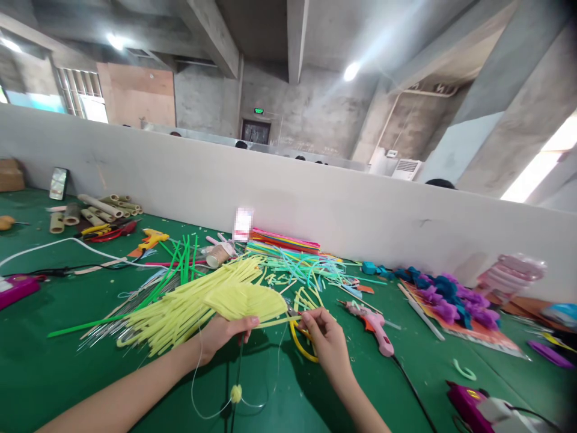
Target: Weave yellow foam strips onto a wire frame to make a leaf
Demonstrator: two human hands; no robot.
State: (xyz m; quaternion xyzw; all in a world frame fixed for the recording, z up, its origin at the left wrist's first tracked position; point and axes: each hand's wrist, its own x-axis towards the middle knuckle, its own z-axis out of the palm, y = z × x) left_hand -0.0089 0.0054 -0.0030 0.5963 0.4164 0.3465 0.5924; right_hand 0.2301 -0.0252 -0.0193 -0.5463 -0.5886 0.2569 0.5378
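My left hand (228, 334) is closed on a pale yellow leaf shape (246, 300) made of fuzzy pipe cleaners. Its thumb presses on the lower edge. Below hang a thin dark stem wire (238, 361) and a clear thread, with a small yellow fuzzy ball (236, 394) near the wire. To the right, my right hand (322, 337) pinches the end of a yellow pipe cleaner (279, 323) running out from the leaf. Yellow-handled scissors (303, 352) show just behind these fingers; whether they touch the hand I cannot tell. A large bundle of yellow pipe cleaners (180, 307) lies behind my left hand.
A pink glue gun (372, 328) lies right of my right hand, its cable running forward. Farther back are green pipe cleaners (184, 258), a yellow glue gun (153, 239), bamboo tubes (108, 207) and purple-blue fuzzy pieces (451, 297). A white partition (360, 207) borders the table.
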